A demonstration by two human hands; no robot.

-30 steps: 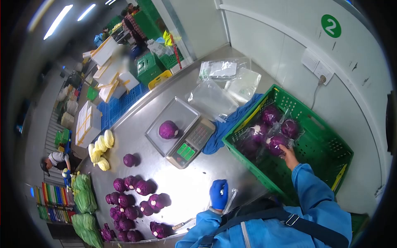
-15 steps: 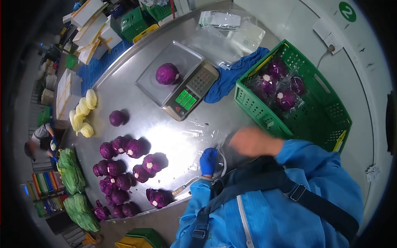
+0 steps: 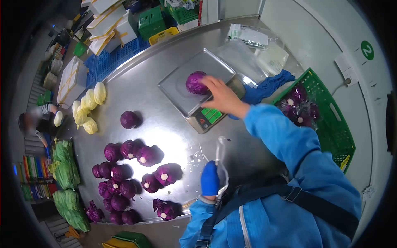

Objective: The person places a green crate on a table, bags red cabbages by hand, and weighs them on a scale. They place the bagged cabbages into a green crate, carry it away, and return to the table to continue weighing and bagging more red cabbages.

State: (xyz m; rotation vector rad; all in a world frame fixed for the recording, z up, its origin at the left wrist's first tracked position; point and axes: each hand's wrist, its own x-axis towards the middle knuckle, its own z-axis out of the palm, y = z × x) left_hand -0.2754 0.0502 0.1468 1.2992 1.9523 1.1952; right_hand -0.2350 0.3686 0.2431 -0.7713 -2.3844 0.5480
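Note:
A purple cabbage point(image 3: 195, 83) sits on the metal pan of a digital scale point(image 3: 175, 89). My bare right hand point(image 3: 223, 97) reaches over the scale, fingertips at the cabbage's right side and thumb apart, partly covering the keypad. The green display point(image 3: 211, 115) is lit. My left hand point(image 3: 210, 180), in a blue glove, is closed near my body on a clear plastic bag point(image 3: 223, 175), which hangs along its right side. Several more purple cabbages point(image 3: 118, 202) lie on the steel table point(image 3: 165, 37) to the left, with a single one point(image 3: 129, 120) apart from them.
A green crate point(image 3: 331, 120) holds several wrapped cabbages at right. Behind the scale lie a blue cloth point(image 3: 269, 87) and plastic bags point(image 3: 244, 62). Napa cabbages point(image 3: 89, 103) sit at the left edge, green leafy heads point(image 3: 66, 169) beyond. Another person point(image 3: 39, 120) stands far left.
My right hand has moved from near my body, forward and left, to the cabbage on the scale. My left hand stays low with the bag. The camera view has shifted.

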